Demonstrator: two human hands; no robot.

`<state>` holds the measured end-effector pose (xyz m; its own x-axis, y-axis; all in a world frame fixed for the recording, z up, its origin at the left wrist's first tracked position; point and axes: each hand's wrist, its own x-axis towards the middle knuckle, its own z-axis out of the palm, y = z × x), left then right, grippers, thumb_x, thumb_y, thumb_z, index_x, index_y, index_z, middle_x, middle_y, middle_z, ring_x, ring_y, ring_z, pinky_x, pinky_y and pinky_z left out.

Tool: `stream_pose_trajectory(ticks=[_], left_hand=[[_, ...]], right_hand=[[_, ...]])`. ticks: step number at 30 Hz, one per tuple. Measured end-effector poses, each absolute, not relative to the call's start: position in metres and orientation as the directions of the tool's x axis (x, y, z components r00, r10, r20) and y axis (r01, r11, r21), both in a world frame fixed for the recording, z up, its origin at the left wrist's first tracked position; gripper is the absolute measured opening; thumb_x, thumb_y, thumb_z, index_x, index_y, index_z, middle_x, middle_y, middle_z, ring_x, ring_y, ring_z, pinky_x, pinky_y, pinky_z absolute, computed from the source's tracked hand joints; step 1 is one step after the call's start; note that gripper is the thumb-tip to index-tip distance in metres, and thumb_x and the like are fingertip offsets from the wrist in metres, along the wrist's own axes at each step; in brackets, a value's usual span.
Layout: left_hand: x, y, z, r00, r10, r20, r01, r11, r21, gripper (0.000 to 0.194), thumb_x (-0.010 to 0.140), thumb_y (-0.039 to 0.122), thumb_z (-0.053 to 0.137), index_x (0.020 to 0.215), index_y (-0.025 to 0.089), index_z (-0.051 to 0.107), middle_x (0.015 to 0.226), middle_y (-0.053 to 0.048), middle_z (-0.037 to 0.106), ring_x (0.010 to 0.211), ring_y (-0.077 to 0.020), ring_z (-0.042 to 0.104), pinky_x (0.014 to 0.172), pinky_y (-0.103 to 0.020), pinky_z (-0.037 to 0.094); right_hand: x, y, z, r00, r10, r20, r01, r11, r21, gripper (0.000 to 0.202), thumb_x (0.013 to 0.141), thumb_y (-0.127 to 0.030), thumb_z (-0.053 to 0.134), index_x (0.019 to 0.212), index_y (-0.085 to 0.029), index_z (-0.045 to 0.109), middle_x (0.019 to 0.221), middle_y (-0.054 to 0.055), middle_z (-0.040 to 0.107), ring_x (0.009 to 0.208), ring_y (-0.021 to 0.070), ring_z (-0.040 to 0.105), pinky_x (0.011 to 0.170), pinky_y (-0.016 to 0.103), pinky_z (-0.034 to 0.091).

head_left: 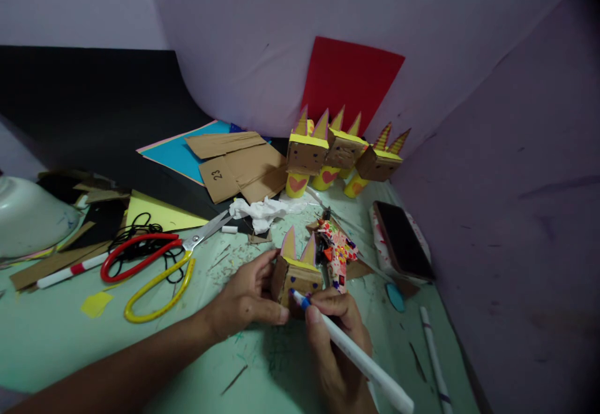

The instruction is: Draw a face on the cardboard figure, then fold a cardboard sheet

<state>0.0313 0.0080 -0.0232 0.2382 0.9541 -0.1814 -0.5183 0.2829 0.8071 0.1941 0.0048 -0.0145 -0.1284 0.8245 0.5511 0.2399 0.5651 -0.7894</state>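
Low in the middle of the frame sits a small cardboard box point(305, 274), probably light and stiff but easily dented; its sides look the safest hold, since the pointed paper ears point(289, 246) would likely bend. The left hand point(248, 295) cups its left side, thumb at the front; the right hand point(342, 323) pinches a white marker point(360, 354) near its tip, apparently touching the cardboard.
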Motion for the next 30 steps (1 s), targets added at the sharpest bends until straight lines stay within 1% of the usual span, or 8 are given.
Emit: stream_pose_trajectory(ticks=[3,9,15,17,21,25,30], left_hand=[[0.031,0.008,-0.023,0.242,0.952,-0.186,-0.516,0.288,0.807,0.089,0.05,0.011,0.083,0.129,0.017,0.044,0.131,-0.016,0.056,0.124,-0.0375,0.049,0.101,-0.047,0.038],[0.031,0.009,-0.022,0.246,0.953,-0.177,-0.51,0.283,0.812,0.088,0.049,0.01,0.083,0.129,0.017,0.045,0.131,-0.016,0.057,0.123,-0.0367,0.05,0.1,-0.045,0.039],[0.032,0.008,-0.027,0.221,0.957,-0.189,-0.511,0.278,0.813,0.095,0.047,0.013,0.086,0.131,0.018,0.043,0.131,-0.016,0.057,0.124,-0.0378,0.048,0.102,-0.047,0.038],[0.031,0.008,-0.03,0.213,0.957,-0.199,-0.512,0.283,0.811,0.096,0.046,0.014,0.087,0.131,0.018,0.043,0.131,-0.016,0.057,0.125,-0.0384,0.047,0.102,-0.048,0.038],[0.031,0.008,-0.032,0.209,0.954,-0.216,-0.53,0.297,0.794,0.1,0.045,0.014,0.087,0.133,0.019,0.041,0.134,-0.017,0.055,0.127,-0.039,0.045,0.103,-0.049,0.038],[0.031,0.009,-0.029,0.236,0.949,-0.21,-0.539,0.307,0.784,0.096,0.047,0.012,0.086,0.132,0.019,0.043,0.131,-0.016,0.057,0.124,-0.0392,0.048,0.1,-0.049,0.041],[0.031,0.008,-0.024,0.234,0.952,-0.198,-0.525,0.295,0.798,0.093,0.048,0.01,0.084,0.131,0.017,0.043,0.129,-0.016,0.058,0.124,-0.0372,0.049,0.102,-0.047,0.039]], right_hand=[[0.193,0.005,-0.015,-0.132,0.821,0.555,0.262,0.569,-0.779,0.009,0.084,-0.014,0.056,0.082,-0.022,0.054,0.071,-0.002,0.06,0.059,0.0118,0.059,0.054,0.019,0.049],[0.192,0.006,-0.015,-0.144,0.818,0.557,0.233,0.576,-0.784,0.009,0.084,-0.014,0.055,0.084,-0.023,0.053,0.072,-0.002,0.061,0.062,0.011,0.061,0.057,0.018,0.05],[0.194,0.005,-0.016,-0.138,0.822,0.553,0.271,0.568,-0.777,0.008,0.083,-0.014,0.057,0.083,-0.022,0.055,0.072,-0.001,0.061,0.062,0.0126,0.06,0.056,0.02,0.05],[0.193,0.005,-0.016,-0.14,0.823,0.551,0.253,0.567,-0.784,0.008,0.083,-0.014,0.056,0.082,-0.022,0.054,0.072,-0.001,0.06,0.061,0.0126,0.059,0.055,0.02,0.05],[0.193,0.004,-0.014,-0.104,0.841,0.532,0.162,0.542,-0.825,0.009,0.084,-0.014,0.055,0.081,-0.022,0.053,0.07,-0.002,0.057,0.06,0.012,0.057,0.054,0.02,0.048],[0.194,0.003,-0.014,-0.1,0.848,0.52,0.143,0.53,-0.836,0.009,0.084,-0.014,0.054,0.081,-0.022,0.054,0.071,-0.002,0.056,0.061,0.0126,0.056,0.055,0.021,0.047],[0.193,0.004,-0.015,-0.136,0.833,0.537,0.179,0.554,-0.813,0.009,0.084,-0.014,0.055,0.083,-0.023,0.053,0.071,-0.003,0.058,0.06,0.0113,0.057,0.054,0.019,0.047]])
